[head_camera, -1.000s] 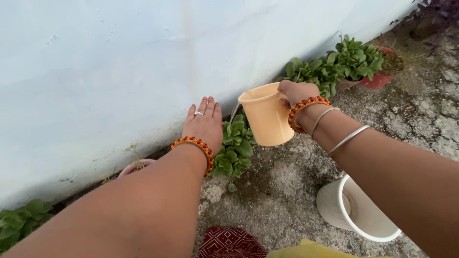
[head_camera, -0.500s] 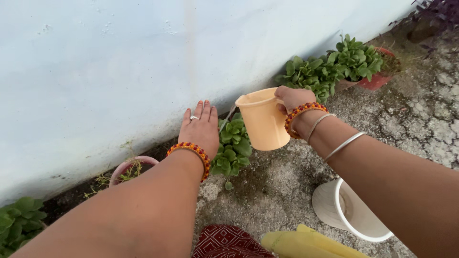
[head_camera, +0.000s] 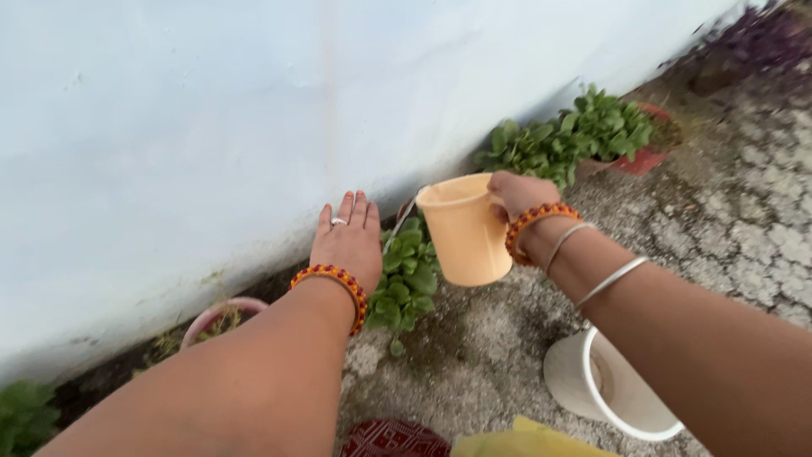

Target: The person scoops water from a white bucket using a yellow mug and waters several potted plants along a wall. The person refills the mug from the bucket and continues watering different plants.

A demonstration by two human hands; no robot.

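Observation:
My right hand [head_camera: 512,193] grips the handle of a peach plastic mug [head_camera: 463,230], tipped toward the wall, and a thin stream of water runs from its rim down onto a small leafy green plant [head_camera: 406,279] at the wall's foot. My left hand [head_camera: 348,239] is held flat, fingers together, against the pale blue wall [head_camera: 254,118] just left of that plant. Both wrists wear orange bead bracelets; the right also has two thin metal bangles.
A white bucket [head_camera: 611,391] stands on the cracked concrete ground at lower right. A pink pot [head_camera: 222,315] sits at the wall on the left. More leafy plants and a red pot [head_camera: 636,159] line the wall at the right.
The view shifted a little, so the pink pot at the left shows more. The mug stays tipped over the plant and both hands keep their places.

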